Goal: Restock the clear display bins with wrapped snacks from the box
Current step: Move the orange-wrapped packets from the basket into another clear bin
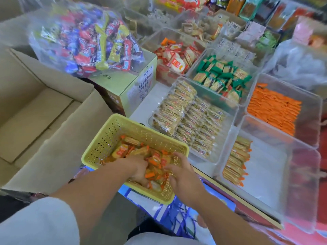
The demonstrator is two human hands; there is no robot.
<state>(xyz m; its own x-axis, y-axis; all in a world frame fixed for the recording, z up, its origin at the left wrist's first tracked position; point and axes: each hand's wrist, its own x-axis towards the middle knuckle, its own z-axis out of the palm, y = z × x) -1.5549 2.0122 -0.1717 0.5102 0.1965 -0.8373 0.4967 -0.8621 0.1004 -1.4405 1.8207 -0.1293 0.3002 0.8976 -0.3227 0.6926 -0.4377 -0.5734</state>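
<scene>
A yellow perforated basket (113,133) sits at the counter's near edge, holding several orange-and-gold wrapped snacks (123,150). Both my hands are down inside it. My left hand (138,167) is buried in the pile, its fingers curled around a bunch of the snacks. My right hand (182,172) lies over the snacks at the basket's right side, fingers bent into them. To the right stands a clear bin (283,156) with one short row of the same snacks (237,160) along its left wall; most of its floor is bare.
An open cardboard box (44,110) stands at the left. A closed carton (131,82) behind the basket carries a bag of mixed candies (85,38). Other clear bins hold tan crackers (191,117), green packs (221,76) and orange packs (274,106).
</scene>
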